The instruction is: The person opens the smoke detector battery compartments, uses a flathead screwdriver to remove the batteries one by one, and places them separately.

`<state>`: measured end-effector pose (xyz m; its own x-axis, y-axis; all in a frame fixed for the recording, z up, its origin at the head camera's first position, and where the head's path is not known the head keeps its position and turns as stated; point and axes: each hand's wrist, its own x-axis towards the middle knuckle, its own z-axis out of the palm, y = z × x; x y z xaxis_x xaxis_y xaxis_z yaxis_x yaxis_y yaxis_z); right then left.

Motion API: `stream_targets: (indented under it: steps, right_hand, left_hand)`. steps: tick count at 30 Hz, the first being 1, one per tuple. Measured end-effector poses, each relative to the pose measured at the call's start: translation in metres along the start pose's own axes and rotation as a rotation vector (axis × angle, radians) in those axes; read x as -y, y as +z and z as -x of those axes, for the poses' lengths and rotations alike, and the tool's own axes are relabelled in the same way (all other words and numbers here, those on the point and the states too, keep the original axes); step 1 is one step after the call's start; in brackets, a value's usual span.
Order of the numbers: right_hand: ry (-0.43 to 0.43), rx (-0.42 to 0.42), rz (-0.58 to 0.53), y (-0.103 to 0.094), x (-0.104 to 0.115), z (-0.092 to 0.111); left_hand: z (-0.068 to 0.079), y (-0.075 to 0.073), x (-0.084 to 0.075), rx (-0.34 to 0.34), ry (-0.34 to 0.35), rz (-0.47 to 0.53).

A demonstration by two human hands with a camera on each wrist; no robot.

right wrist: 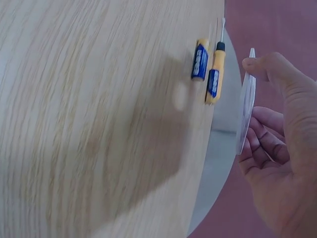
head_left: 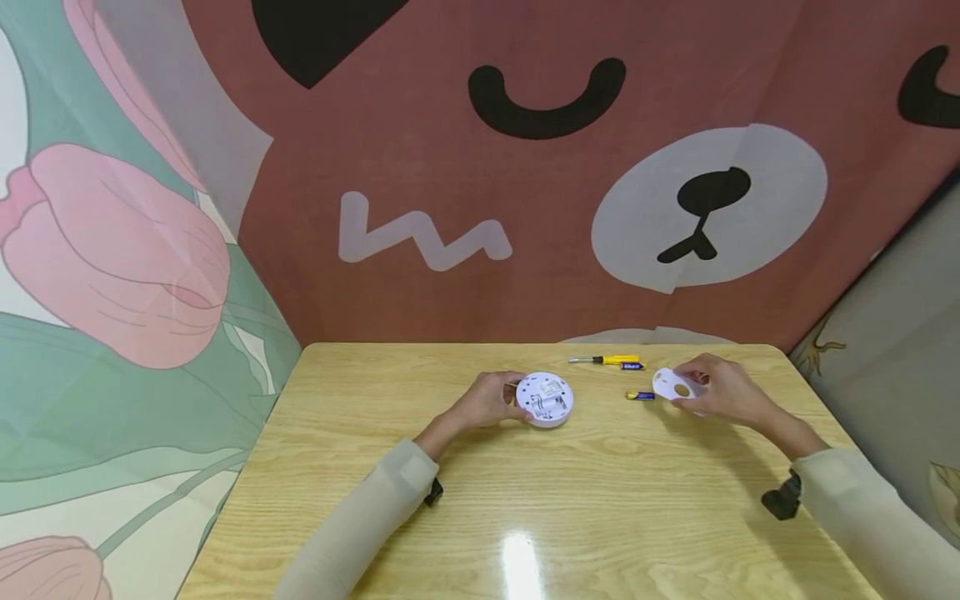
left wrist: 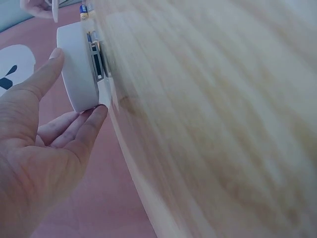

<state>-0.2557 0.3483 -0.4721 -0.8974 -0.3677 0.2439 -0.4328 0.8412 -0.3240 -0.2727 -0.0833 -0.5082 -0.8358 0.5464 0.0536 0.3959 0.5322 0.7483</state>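
My left hand [head_left: 487, 402] grips a round white device [head_left: 546, 400], shaped like a smoke alarm, by its left edge. Its printed back, with a label and small holes, faces up. In the left wrist view the thumb and fingers span the smooth white side wall [left wrist: 77, 69]. On the right, my right hand [head_left: 723, 390] pinches a thin white mounting plate [head_left: 666, 383] with a round hole. The right wrist view shows this plate [right wrist: 245, 109] edge-on, raised over the table. One blue and yellow battery [head_left: 640, 396] lies just left of the plate.
Near the table's back edge lies a yellow screwdriver [head_left: 619, 359], its shaft pointing left. A second battery [head_left: 632, 367] rests against its handle. The wooden table [head_left: 465, 500] ends at a printed cloth backdrop [head_left: 420, 308]. Another cloth [head_left: 255, 367] hangs along the left side.
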Motion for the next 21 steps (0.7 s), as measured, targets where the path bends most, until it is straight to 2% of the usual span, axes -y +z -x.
stream_targets:
  steps: [7,21]
  right_hand:
    - [-0.038,-0.006,-0.02,0.002,0.015,-0.008]
    - [-0.05,0.031,-0.061,0.01,0.043,-0.022]
  left_hand:
    - [0.0,0.0,-0.001,-0.011,0.012,0.012]
    - [0.0,0.0,-0.001,-0.011,0.014,-0.013]
